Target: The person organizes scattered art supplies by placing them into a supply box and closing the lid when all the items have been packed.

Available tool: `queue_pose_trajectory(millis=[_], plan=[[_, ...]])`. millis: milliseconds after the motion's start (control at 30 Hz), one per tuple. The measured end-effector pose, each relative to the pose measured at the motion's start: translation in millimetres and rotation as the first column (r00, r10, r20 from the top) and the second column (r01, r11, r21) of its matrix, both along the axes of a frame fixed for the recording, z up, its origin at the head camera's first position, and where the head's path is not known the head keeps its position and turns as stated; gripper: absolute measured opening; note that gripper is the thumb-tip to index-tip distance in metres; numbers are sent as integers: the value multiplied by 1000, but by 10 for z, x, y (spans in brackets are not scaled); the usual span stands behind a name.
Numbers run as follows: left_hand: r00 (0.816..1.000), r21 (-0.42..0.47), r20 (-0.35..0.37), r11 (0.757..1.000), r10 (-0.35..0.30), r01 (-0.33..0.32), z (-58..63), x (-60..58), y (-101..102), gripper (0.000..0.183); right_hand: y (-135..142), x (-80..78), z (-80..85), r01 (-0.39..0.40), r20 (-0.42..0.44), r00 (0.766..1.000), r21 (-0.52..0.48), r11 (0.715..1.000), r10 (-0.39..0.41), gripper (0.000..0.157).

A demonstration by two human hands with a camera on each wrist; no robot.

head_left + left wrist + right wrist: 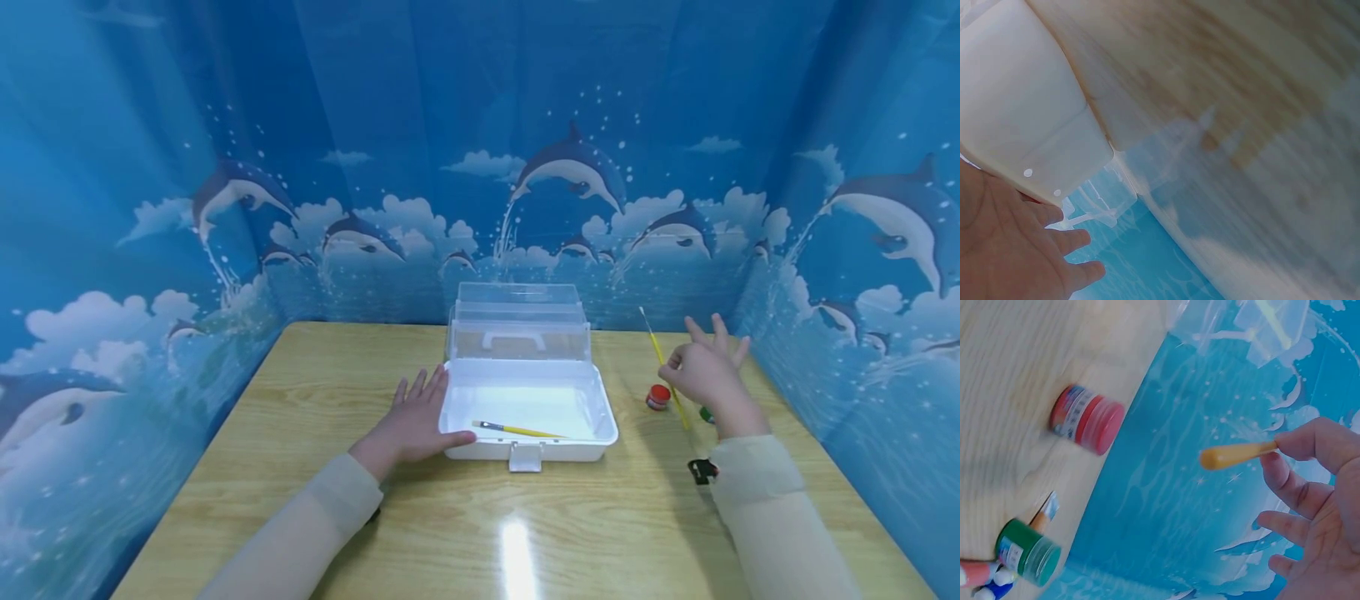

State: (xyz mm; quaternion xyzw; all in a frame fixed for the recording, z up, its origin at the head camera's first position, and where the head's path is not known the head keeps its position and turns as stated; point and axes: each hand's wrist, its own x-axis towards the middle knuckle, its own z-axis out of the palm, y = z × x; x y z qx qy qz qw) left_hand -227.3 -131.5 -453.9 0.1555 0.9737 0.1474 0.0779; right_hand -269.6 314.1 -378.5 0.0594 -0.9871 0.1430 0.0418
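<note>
Thumb and index finger of my right hand (707, 372) pinch a yellow-handled paintbrush (656, 343) above the table's right side, its pale bristle end pointing up and away. In the right wrist view the rounded end of the held paintbrush (1225, 457) sticks out from the fingertips. My left hand (411, 419), fingers spread, rests against the left wall of a white plastic box (562, 452), with the thumb by its front rim. The box's clear lid (521, 321) stands open at the back. Inside lies another yellow paintbrush (517, 430) along the front wall.
A red paint jar (657, 397) stands right of the box, and a green paint jar (1029, 552) is partly hidden by the right hand in the head view. Beside the green jar lie another brush (1045, 512) and white-capped tubes (999, 582). A dolphin-print curtain (420, 167) surrounds the table.
</note>
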Motion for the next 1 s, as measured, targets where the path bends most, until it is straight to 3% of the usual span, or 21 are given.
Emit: queue_pose_trajectory(millis=[467, 1000], plan=[[1000, 0, -10, 1000, -16, 16, -1, 4, -20, 119, -288, 78, 75, -14, -133, 991, -5, 1000, 13, 20], [1000, -1, -11, 1000, -11, 11, 25, 22, -4, 120, -520, 119, 160, -59, -261, 964, -22, 998, 52, 20]])
